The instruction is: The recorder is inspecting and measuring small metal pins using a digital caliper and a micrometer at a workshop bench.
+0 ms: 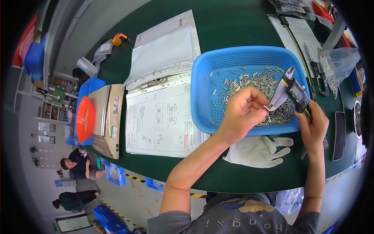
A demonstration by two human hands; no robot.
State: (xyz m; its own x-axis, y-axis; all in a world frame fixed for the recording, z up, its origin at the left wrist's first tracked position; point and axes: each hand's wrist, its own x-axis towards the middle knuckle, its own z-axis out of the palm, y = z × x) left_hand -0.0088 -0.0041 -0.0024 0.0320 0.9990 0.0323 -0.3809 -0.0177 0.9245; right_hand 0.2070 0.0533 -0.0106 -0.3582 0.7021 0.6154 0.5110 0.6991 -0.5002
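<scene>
My left hand pinches a small metal pin between thumb and fingers, holding it up to the jaws of a digital caliper. My right hand grips the caliper's body from below, over the right side of a blue plastic basket. Inside the basket lie several small silver metal pins, heaped toward its right half. Both hands hover just above the basket's front rim.
An open binder with a technical drawing lies left of the basket on the green table. A white glove rests in front, a scale with an orange bowl at the left. A plastic bag, papers and a dark phone lie at the right.
</scene>
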